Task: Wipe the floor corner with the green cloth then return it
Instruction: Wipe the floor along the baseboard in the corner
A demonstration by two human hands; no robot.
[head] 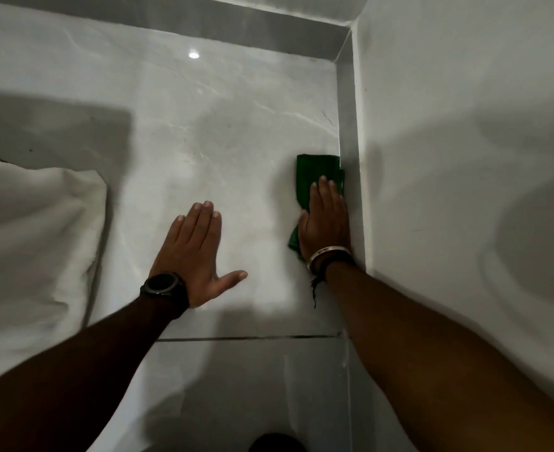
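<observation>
The green cloth (pixel 314 172) lies flat on the pale marble floor (pixel 203 141), tight against the grey skirting (pixel 349 132) of the right wall. My right hand (pixel 326 220) presses down on the cloth's near half with fingers together; a metal bangle and dark thread circle that wrist. My left hand (pixel 194 249) rests flat on the bare floor to the left of the cloth, fingers stretched, thumb out, holding nothing; a black watch sits on its wrist. The floor corner (pixel 336 62) lies further ahead, beyond the cloth.
White bedding (pixel 31 230) hangs down on the left, its edge close to my left forearm. The white wall (pixel 464 158) runs along the right. A tile joint (pixel 252 337) crosses the floor under my arms. A dark rounded shape (pixel 277 443) shows at the bottom edge.
</observation>
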